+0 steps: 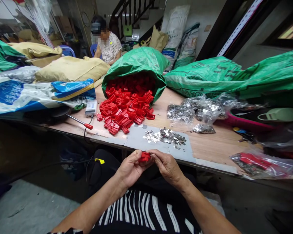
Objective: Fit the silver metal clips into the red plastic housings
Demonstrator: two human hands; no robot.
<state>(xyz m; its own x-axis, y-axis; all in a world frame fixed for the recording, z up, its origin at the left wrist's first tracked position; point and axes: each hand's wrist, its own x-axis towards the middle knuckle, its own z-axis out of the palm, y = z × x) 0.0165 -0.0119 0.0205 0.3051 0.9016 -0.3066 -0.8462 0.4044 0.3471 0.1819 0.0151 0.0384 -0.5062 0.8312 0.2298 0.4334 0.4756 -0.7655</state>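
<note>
My left hand (pixel 133 167) is closed around a small red plastic part (pixel 145 157), held just in front of the table edge. The fingers of my right hand (pixel 166 165) are pinched together at the right end of that part; what sits between them is too small to make out. Beyond my hands, small flat metal pieces (pixel 164 136) lie scattered on a grey mat (pixel 134 138). A heap of similar red plastic parts (pixel 124 113) spills out of a green woven sack (pixel 139 60) onto the tabletop.
Clear bags of metal pieces (pixel 195 110) lie to the right, near a pink basket (pixel 244 122). A red-tipped lever (pixel 88 125) juts out at left beside a small white box (pixel 90 108). Another person (pixel 109 45) sits across the table behind beige sacks (pixel 70 69).
</note>
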